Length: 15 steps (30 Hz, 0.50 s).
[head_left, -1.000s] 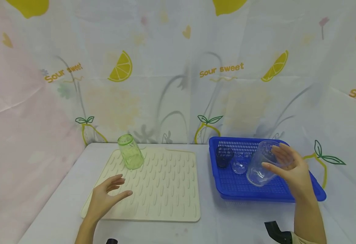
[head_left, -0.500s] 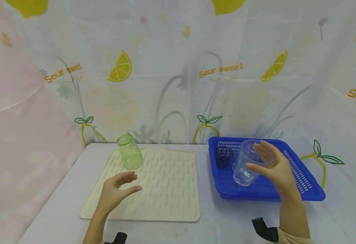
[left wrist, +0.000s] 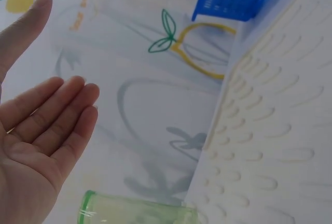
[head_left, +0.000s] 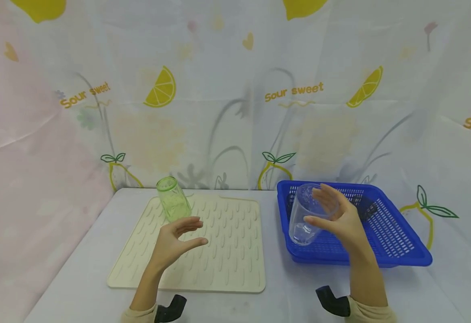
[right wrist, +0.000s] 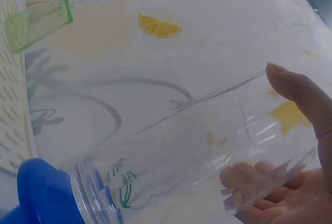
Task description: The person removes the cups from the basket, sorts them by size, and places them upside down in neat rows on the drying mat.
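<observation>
My right hand [head_left: 340,220] grips a clear drinking glass [head_left: 305,224] near its rim, thumb on one side and fingers on the other. The glass tilts over the left part of the blue basket [head_left: 320,259]; in the right wrist view its thick base [right wrist: 96,190] overlaps the basket rim [right wrist: 46,190]. My left hand [head_left: 175,242] hovers over the cream ribbed mat [head_left: 227,251], palm facing right, fingers and thumb spread with nothing between them. Behind it a green glass [head_left: 172,199] stands upside down at the mat's back left.
A dark thing [head_left: 366,207] lies in the basket behind the right hand. White cloth [head_left: 273,269] covers the table, and a lemon-print curtain [head_left: 219,130] hangs along its back edge. Pink cloth [head_left: 21,215] closes off the left side.
My right hand has carried the clear glass leftward over the basket. My left hand has shifted right across the mat. The green glass keeps its place.
</observation>
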{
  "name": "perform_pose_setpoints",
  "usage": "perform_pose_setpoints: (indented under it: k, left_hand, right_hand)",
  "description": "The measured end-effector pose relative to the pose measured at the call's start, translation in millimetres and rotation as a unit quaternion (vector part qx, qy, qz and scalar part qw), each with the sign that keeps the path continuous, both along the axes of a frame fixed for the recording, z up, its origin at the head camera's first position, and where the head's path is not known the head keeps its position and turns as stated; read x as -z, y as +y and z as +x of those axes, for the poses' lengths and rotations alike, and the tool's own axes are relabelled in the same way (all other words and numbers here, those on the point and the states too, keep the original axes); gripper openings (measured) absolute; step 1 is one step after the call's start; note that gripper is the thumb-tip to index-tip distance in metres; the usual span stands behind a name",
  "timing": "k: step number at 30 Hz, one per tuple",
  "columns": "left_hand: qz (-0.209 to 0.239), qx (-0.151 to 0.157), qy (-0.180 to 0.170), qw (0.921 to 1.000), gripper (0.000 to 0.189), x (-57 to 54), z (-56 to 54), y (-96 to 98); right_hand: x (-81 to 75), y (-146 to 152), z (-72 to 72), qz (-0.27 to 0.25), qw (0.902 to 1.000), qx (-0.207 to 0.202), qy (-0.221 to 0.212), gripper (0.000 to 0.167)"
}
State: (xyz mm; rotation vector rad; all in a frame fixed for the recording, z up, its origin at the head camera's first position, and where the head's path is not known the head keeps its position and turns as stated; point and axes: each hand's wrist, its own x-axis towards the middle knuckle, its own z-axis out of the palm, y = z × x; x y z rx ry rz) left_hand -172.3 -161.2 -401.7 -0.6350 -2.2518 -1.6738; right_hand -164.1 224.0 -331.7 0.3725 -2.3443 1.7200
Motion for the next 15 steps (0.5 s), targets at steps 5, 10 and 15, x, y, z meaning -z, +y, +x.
perform_pose_setpoints:
  k: [5,10,15]
  left_hand:
    - [0.013,0.021,-0.012,0.9996,0.05,-7.0,-5.0,14.6]
    - [0.014,0.044,-0.011,0.9989,0.05,-13.8,-8.4,28.1]
    - [0.023,0.071,-0.007,0.9972,0.051,-21.5,-9.8,41.9]
  right_hand:
    - [1.0,-12.8,-3.4,-0.006,0.9997,-0.012,-0.021,0.083]
    - [4.7,-24.9,-7.5,-0.004,0.999,-0.038,-0.024,0.084]
    - [9.3,-36.2,-10.3,-0.012,0.9979,-0.064,-0.004,0.083]
